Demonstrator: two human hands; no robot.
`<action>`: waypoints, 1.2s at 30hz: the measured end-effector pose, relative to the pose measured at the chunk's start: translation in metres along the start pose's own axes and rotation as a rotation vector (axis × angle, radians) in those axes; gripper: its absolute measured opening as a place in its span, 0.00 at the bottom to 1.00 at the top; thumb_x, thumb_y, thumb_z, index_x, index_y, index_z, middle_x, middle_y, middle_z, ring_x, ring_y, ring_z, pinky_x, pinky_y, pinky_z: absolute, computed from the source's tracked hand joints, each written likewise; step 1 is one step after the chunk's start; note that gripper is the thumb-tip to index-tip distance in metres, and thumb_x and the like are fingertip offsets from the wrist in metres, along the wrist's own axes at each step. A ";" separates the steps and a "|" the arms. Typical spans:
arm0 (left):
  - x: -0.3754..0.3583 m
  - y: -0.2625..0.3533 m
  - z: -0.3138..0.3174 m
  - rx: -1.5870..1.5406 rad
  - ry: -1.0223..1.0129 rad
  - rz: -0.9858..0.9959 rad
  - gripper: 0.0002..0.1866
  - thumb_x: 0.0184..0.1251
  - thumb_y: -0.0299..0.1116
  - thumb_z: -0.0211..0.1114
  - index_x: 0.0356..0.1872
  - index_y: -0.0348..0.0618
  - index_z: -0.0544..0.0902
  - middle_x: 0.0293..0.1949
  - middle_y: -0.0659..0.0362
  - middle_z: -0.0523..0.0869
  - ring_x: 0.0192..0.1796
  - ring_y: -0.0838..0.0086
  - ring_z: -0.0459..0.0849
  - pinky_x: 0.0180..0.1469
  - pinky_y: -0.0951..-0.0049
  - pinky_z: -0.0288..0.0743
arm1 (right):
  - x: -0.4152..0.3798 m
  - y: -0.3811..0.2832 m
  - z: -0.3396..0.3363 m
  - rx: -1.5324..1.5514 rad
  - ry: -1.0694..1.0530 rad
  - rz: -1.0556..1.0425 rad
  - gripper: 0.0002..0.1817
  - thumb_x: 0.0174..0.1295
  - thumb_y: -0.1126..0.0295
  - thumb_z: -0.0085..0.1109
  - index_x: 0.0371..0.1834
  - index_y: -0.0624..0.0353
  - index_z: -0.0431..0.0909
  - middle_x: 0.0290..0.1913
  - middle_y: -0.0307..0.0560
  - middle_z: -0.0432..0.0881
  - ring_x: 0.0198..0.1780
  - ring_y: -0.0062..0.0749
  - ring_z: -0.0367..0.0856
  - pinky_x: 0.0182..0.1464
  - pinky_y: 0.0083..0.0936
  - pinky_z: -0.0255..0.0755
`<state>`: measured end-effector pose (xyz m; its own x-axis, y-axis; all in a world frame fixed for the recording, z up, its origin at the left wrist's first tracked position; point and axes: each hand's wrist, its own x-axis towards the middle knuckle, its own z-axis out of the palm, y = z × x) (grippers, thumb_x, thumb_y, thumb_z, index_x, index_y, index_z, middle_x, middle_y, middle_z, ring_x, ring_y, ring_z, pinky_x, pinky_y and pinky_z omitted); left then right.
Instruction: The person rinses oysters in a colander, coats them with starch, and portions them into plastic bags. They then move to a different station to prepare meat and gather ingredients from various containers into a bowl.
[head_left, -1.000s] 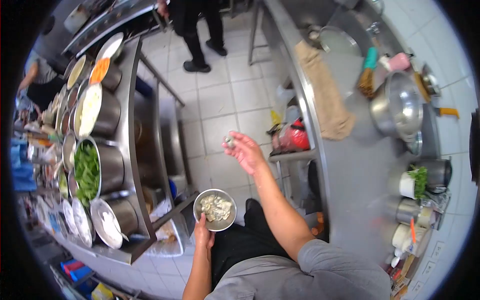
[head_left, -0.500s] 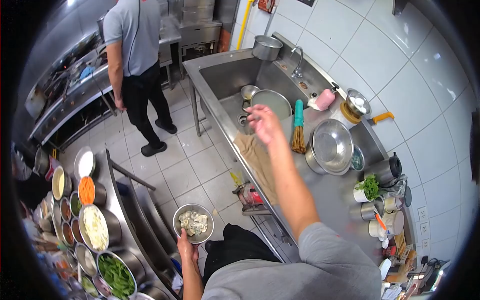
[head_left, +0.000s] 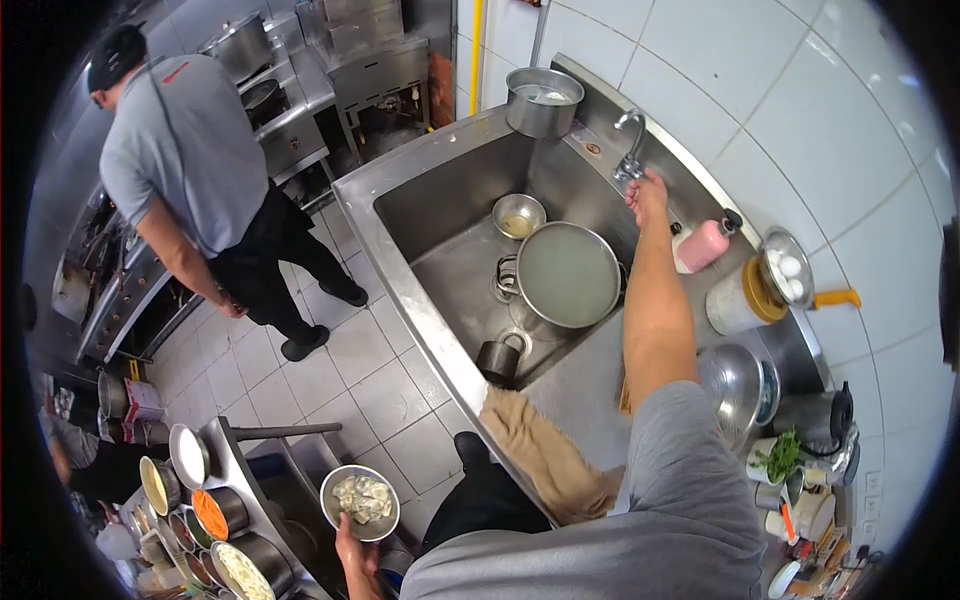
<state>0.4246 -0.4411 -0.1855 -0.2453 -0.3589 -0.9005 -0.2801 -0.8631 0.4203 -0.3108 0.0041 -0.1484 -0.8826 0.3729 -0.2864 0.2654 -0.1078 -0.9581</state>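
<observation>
My left hand (head_left: 354, 548) grips the rim of a metal bowl (head_left: 336, 500), its thumb over the near edge. In the bowl lie pale, greyish chunks of food (head_left: 364, 497) in a wet coating. My right arm stretches over the sink, and my right hand (head_left: 648, 196) is closed at the base of the faucet (head_left: 630, 140), fingers around its handle. Below the spout side, the sink (head_left: 420, 235) holds a large pot (head_left: 568, 275) of cloudy water, a small metal bowl (head_left: 519, 215) and a dark metal cup (head_left: 498, 362).
A metal pot (head_left: 544, 105) stands on the sink's back corner. A pink bottle (head_left: 703, 246) and a bowl of eggs (head_left: 788, 268) are by the wall. A brown cloth (head_left: 545, 455) drapes the front edge. Left are food containers (head_left: 215, 515) and a co-worker (head_left: 190, 160).
My right hand has moved from above the sink's front to the faucet. I am nearer the sink; the bowl stays in my left hand. The co-worker has turned and leans left.
</observation>
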 end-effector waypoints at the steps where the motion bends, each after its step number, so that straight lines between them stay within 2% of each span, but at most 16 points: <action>1: 0.004 0.009 0.004 -0.014 0.002 0.018 0.31 0.73 0.52 0.59 0.67 0.40 0.68 0.60 0.50 0.80 0.54 0.56 0.85 0.49 0.54 0.85 | 0.011 0.002 0.002 0.004 0.016 -0.004 0.31 0.64 0.81 0.47 0.72 0.53 0.59 0.30 0.44 0.76 0.21 0.25 0.72 0.18 0.21 0.67; 6: 0.010 0.041 0.032 -0.059 0.014 0.042 0.31 0.74 0.52 0.58 0.67 0.40 0.68 0.61 0.50 0.80 0.56 0.57 0.84 0.50 0.55 0.84 | 0.051 0.042 0.008 -0.181 0.002 -0.103 0.28 0.65 0.78 0.51 0.69 0.52 0.63 0.31 0.44 0.77 0.22 0.24 0.72 0.19 0.22 0.67; 7: 0.006 0.017 0.042 -0.088 0.035 0.037 0.31 0.74 0.52 0.58 0.67 0.40 0.68 0.61 0.50 0.80 0.56 0.57 0.84 0.49 0.55 0.84 | 0.097 0.106 -0.002 -0.383 -0.026 -0.185 0.26 0.65 0.77 0.52 0.67 0.52 0.66 0.32 0.44 0.77 0.24 0.24 0.74 0.23 0.22 0.70; 9: 0.009 0.029 0.049 -0.083 0.023 0.051 0.32 0.73 0.53 0.59 0.67 0.40 0.68 0.60 0.50 0.80 0.56 0.57 0.84 0.49 0.54 0.85 | 0.083 0.143 0.014 -0.450 -0.094 -0.177 0.20 0.67 0.76 0.54 0.62 0.51 0.72 0.35 0.43 0.79 0.35 0.26 0.78 0.39 0.25 0.76; 11: 0.014 0.035 0.048 -0.038 0.027 0.015 0.33 0.73 0.54 0.59 0.68 0.40 0.68 0.61 0.50 0.80 0.55 0.56 0.84 0.48 0.54 0.85 | 0.009 0.110 0.061 0.045 -0.100 0.109 0.17 0.68 0.78 0.53 0.59 0.54 0.74 0.37 0.43 0.80 0.39 0.27 0.78 0.43 0.26 0.76; 12: 0.015 0.040 0.050 -0.026 0.030 0.023 0.33 0.73 0.54 0.59 0.68 0.40 0.68 0.61 0.50 0.80 0.55 0.56 0.84 0.48 0.54 0.85 | -0.003 0.104 0.077 0.056 -0.094 0.116 0.17 0.68 0.78 0.53 0.59 0.54 0.74 0.37 0.43 0.80 0.39 0.27 0.78 0.43 0.26 0.76; 14: 0.009 0.020 0.057 -0.024 0.060 -0.019 0.33 0.73 0.54 0.59 0.68 0.40 0.67 0.60 0.50 0.80 0.55 0.55 0.85 0.47 0.53 0.85 | -0.001 0.107 0.090 0.519 -0.157 0.167 0.15 0.71 0.76 0.52 0.59 0.56 0.74 0.37 0.41 0.80 0.34 0.25 0.76 0.35 0.23 0.73; 15: 0.006 0.031 0.060 0.023 0.064 -0.019 0.32 0.72 0.55 0.59 0.67 0.43 0.69 0.57 0.53 0.82 0.49 0.61 0.87 0.39 0.64 0.85 | -0.003 0.097 0.097 0.532 -0.144 0.167 0.15 0.71 0.76 0.52 0.59 0.56 0.74 0.37 0.41 0.80 0.34 0.25 0.76 0.35 0.23 0.73; 17: 0.000 0.039 0.063 0.017 0.068 0.003 0.32 0.72 0.55 0.59 0.67 0.43 0.69 0.57 0.53 0.82 0.49 0.61 0.87 0.38 0.65 0.85 | 0.000 0.076 0.106 0.718 -0.072 0.156 0.12 0.73 0.71 0.53 0.57 0.56 0.75 0.33 0.38 0.77 0.28 0.23 0.72 0.27 0.19 0.66; 19: -0.001 0.047 0.057 0.002 0.067 0.024 0.32 0.72 0.55 0.59 0.67 0.44 0.69 0.57 0.54 0.82 0.49 0.61 0.87 0.37 0.65 0.85 | 0.007 0.053 0.104 0.676 -0.140 0.156 0.09 0.73 0.67 0.54 0.52 0.56 0.75 0.31 0.37 0.74 0.26 0.22 0.70 0.25 0.18 0.63; 21: 0.002 0.026 0.045 -0.011 -0.021 0.019 0.32 0.73 0.54 0.59 0.66 0.41 0.69 0.57 0.52 0.82 0.50 0.59 0.86 0.42 0.59 0.85 | 0.019 0.043 0.098 0.616 -0.225 0.162 0.09 0.74 0.63 0.55 0.48 0.55 0.76 0.29 0.36 0.72 0.25 0.21 0.68 0.22 0.18 0.60; 26: 0.001 0.038 0.045 -0.036 0.059 0.054 0.31 0.73 0.54 0.59 0.66 0.42 0.69 0.57 0.53 0.82 0.51 0.59 0.86 0.43 0.58 0.85 | 0.015 -0.006 0.113 0.554 -0.103 0.206 0.22 0.70 0.44 0.56 0.30 0.51 0.71 0.20 0.32 0.64 0.19 0.18 0.61 0.19 0.17 0.53; 29: 0.008 0.018 0.037 -0.061 0.089 0.027 0.31 0.73 0.54 0.59 0.66 0.42 0.70 0.57 0.53 0.82 0.51 0.59 0.86 0.43 0.58 0.85 | 0.028 0.021 0.080 0.415 -0.224 0.257 0.21 0.71 0.47 0.56 0.28 0.49 0.71 0.17 0.30 0.62 0.16 0.18 0.59 0.17 0.18 0.52; 31: 0.009 0.020 0.037 -0.065 0.068 0.024 0.31 0.73 0.54 0.59 0.66 0.42 0.70 0.57 0.53 0.82 0.51 0.59 0.86 0.43 0.58 0.86 | 0.042 0.063 0.058 0.196 -0.052 0.348 0.18 0.71 0.50 0.57 0.27 0.48 0.72 0.17 0.30 0.62 0.15 0.18 0.59 0.16 0.18 0.50; 33: 0.002 0.025 0.048 -0.051 0.052 0.011 0.31 0.73 0.53 0.59 0.66 0.42 0.70 0.58 0.53 0.82 0.52 0.58 0.86 0.45 0.57 0.86 | 0.056 0.103 0.028 0.092 -0.027 0.445 0.14 0.71 0.57 0.57 0.28 0.48 0.73 0.17 0.29 0.63 0.16 0.16 0.59 0.16 0.17 0.50; 36: -0.003 0.006 0.043 -0.075 0.132 0.001 0.31 0.73 0.53 0.58 0.67 0.42 0.69 0.59 0.52 0.81 0.53 0.56 0.85 0.45 0.56 0.86 | 0.087 0.125 -0.018 0.373 -0.099 0.338 0.06 0.70 0.68 0.54 0.32 0.48 0.73 0.20 0.30 0.66 0.16 0.17 0.61 0.16 0.16 0.53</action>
<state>0.3836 -0.4298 -0.1751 -0.1202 -0.3988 -0.9091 -0.2085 -0.8852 0.4159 -0.3473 0.0397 -0.2929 -0.8085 0.1729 -0.5625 0.4021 -0.5356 -0.7426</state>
